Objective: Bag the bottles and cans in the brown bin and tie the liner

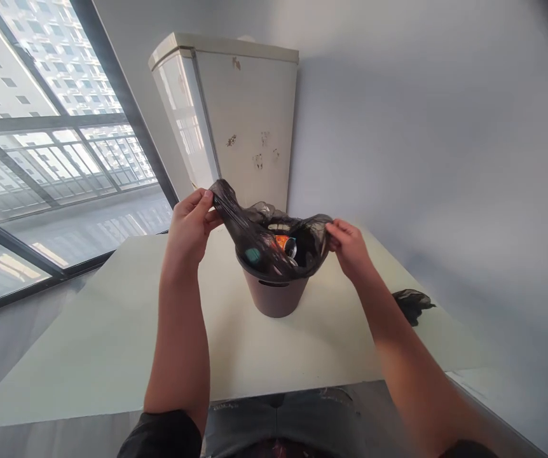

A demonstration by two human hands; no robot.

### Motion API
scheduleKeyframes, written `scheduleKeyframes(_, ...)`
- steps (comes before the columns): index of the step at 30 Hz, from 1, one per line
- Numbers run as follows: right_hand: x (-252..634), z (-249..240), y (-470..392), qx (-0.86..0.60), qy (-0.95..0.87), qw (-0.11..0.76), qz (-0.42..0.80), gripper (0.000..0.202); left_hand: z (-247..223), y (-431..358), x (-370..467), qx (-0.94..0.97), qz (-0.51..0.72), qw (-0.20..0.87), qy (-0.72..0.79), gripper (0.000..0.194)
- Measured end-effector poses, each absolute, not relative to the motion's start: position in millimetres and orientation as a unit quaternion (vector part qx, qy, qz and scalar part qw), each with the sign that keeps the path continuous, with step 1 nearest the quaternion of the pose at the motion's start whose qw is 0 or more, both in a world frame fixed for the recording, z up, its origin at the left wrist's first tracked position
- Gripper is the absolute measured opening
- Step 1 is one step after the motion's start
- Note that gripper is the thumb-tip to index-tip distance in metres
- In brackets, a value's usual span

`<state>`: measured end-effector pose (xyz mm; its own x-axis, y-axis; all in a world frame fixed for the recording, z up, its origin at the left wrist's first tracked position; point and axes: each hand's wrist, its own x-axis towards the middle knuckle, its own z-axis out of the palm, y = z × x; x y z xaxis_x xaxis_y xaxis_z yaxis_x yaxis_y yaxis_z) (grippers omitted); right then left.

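A pinkish-brown trash can (278,298) with an oval slot near its rim stands upright on the pale table. Thin black plastic lines it, and this garbage bag (240,226) is pulled up above the rim at both sides. My left hand (192,219) pinches the bag's edge on the left and holds it high. On the right, my right hand (348,245) pinches the opposite edge, a little lower. Inside the bag's open mouth lies an orange can (286,245) among other rubbish, partly covered. Something teal shows dimly through the plastic.
The pale table (255,356) reaches to just in front of my body. A crumpled black plastic bag (413,305) lies near its right edge. Behind stands a white refrigerator (250,102) with worn marks. A grey wall (421,127) runs along the right, and glass windows (64,146) are at left.
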<state>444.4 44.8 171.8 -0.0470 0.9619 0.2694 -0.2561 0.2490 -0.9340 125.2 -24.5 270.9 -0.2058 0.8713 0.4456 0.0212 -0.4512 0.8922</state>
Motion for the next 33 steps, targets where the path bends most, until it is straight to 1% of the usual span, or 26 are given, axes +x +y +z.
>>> scheduleKeyframes(3, 457, 204, 48, -0.265, -0.451, 0.681, 0.512, 0.048, 274, -21, 121, 0.503, 0.706, 0.296, 0.402, 0.038)
scheduleKeyframes(6, 470, 226, 53, -0.21, -0.41, 0.726, 0.512, 0.053, 270, -13, 111, 0.449, 0.764, 0.238, 0.399, 0.044)
scheduleKeyframes(8, 475, 234, 60, -0.186, -0.388, 0.748, 0.505, 0.054, 265, -6, 103, 0.408, 0.795, 0.211, 0.397, 0.044)
scheduleKeyframes(12, 477, 232, 78, -0.178, -0.367, 0.795, 0.45, 0.051, 253, 5, 88, 0.313, 0.832, 0.187, 0.419, 0.027)
scheduleKeyframes(14, 479, 225, 89, -0.189, -0.381, 0.808, 0.408, 0.05, 245, 9, 82, 0.294, 0.829, 0.152, 0.451, 0.023)
scheduleKeyframes(17, 488, 210, 105, -0.212, -0.436, 0.79, 0.375, 0.057, 234, 14, 70, 0.327, 0.793, 0.117, 0.501, 0.021)
scheduleKeyframes(19, 495, 198, 115, -0.224, -0.464, 0.772, 0.372, 0.066, 228, 16, 61, 0.348, 0.771, 0.13, 0.518, 0.025)
scheduleKeyframes(21, 503, 185, 125, -0.229, -0.476, 0.764, 0.372, 0.073, 222, 19, 51, 0.373, 0.736, 0.184, 0.534, 0.035)
scheduleKeyframes(23, 510, 171, 136, -0.222, -0.479, 0.764, 0.372, 0.078, 215, 21, 40, 0.429, 0.661, 0.258, 0.559, 0.049)
scheduleKeyframes(24, 513, 165, 141, -0.218, -0.478, 0.765, 0.372, 0.078, 210, 22, 35, 0.468, 0.609, 0.29, 0.571, 0.053)
scheduleKeyframes(25, 515, 159, 147, -0.22, -0.478, 0.764, 0.373, 0.077, 205, 23, 30, 0.508, 0.552, 0.312, 0.583, 0.051)
scheduleKeyframes(27, 517, 151, 157, -0.256, -0.5, 0.73, 0.39, 0.068, 194, 26, 22, 0.587, 0.443, 0.32, 0.597, 0.037)
scheduleKeyframes(28, 518, 149, 160, -0.287, -0.533, 0.68, 0.414, 0.059, 190, 27, 20, 0.625, 0.392, 0.315, 0.597, 0.031)
scheduleKeyframes(30, 515, 150, 163, -0.344, -0.624, 0.515, 0.476, 0.047, 186, 28, 20, 0.691, 0.307, 0.305, 0.579, 0.026)
scheduleKeyframes(31, 511, 153, 162, -0.357, -0.664, 0.423, 0.503, 0.046, 187, 28, 22, 0.717, 0.281, 0.306, 0.559, 0.026)
scheduleKeyframes(32, 506, 158, 159, -0.357, -0.692, 0.351, 0.52, 0.046, 190, 27, 25, 0.74, 0.264, 0.314, 0.533, 0.026)
scheduleKeyframes(33, 500, 164, 154, -0.35, -0.706, 0.33, 0.52, 0.044, 194, 26, 29, 0.757, 0.258, 0.323, 0.506, 0.028)
